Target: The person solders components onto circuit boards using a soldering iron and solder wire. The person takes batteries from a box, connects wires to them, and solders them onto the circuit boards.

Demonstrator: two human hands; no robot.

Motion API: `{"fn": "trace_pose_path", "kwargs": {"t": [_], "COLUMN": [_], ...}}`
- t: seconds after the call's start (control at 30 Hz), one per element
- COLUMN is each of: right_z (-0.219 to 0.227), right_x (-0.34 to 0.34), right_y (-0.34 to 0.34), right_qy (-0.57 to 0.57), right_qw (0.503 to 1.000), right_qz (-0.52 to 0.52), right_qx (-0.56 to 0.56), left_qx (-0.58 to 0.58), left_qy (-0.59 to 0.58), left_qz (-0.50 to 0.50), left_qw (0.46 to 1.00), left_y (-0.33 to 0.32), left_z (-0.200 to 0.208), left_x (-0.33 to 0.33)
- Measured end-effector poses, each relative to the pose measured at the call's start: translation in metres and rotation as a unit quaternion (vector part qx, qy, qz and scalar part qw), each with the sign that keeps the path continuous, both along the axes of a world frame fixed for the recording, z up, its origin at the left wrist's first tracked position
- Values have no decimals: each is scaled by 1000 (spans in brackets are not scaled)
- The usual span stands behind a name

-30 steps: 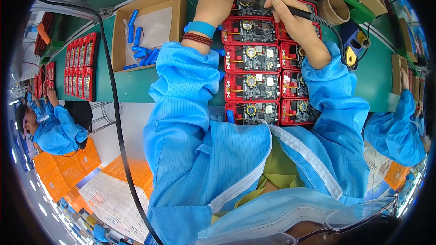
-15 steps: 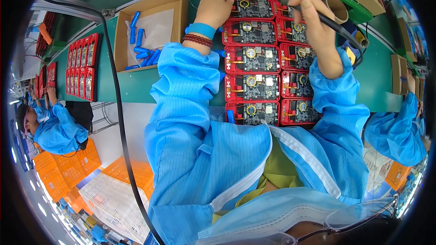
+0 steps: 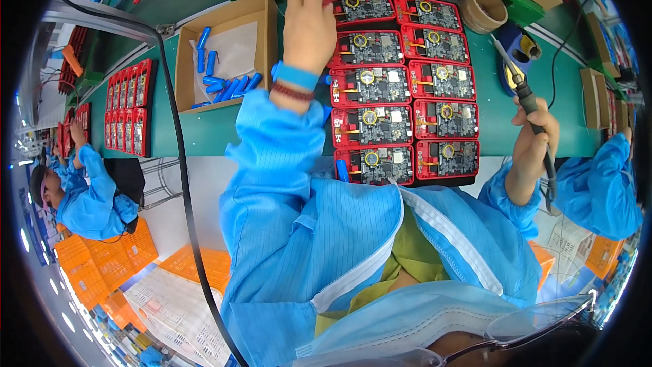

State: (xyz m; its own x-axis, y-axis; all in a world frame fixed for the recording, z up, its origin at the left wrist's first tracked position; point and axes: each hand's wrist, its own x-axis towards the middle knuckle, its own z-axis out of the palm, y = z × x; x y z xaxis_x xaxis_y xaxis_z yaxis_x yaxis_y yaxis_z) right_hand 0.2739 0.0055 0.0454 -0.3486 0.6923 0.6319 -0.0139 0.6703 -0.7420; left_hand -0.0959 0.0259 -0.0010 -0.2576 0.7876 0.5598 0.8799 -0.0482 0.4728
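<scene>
Batteries (image 3: 210, 62) lie loose in the cardboard box (image 3: 267, 41), apparently unused. Beside it, the left hand (image 3: 310, 32) curls its fingers at the top-left corner of the red cases (image 3: 339, 98); I cannot tell whether they pinch anything. All ten cases already hold boards (image 3: 388, 86), though how finished each is stays unclear. The right hand (image 3: 532, 149) has its fingers clamped around a soldering iron (image 3: 523, 90), clear of the cases.

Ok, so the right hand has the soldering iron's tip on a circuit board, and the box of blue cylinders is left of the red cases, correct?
Not quite: the head view shows the right hand holding the soldering iron with its tip right of the red cases, off the circuit boards. The rest stands.
</scene>
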Motion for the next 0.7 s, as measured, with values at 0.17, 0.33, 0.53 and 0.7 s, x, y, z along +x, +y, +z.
{"fn": "trace_pose_path", "kwargs": {"t": [0.17,0.33,0.53,0.7], "right_z": [-57,-77,-79,-80], "right_x": [21,7,-3,2], "right_y": [-33,-52,-65,-67], "right_qy": [-47,-15,124,125], "right_qw": [994,994,979,982], "right_qz": [-55,-40,12,13], "right_qx": [-86,-96,-159,-144], "left_qx": [-43,-140,-119,-135], "left_qy": [-153,-359,-377,-335], "left_qz": [-94,-85,-105,-91], "left_qw": [983,919,912,928], "left_y": [-92,-147,-124,-121], "left_z": [12,-4,-1,11], "left_x": [30,42,52,57]}}
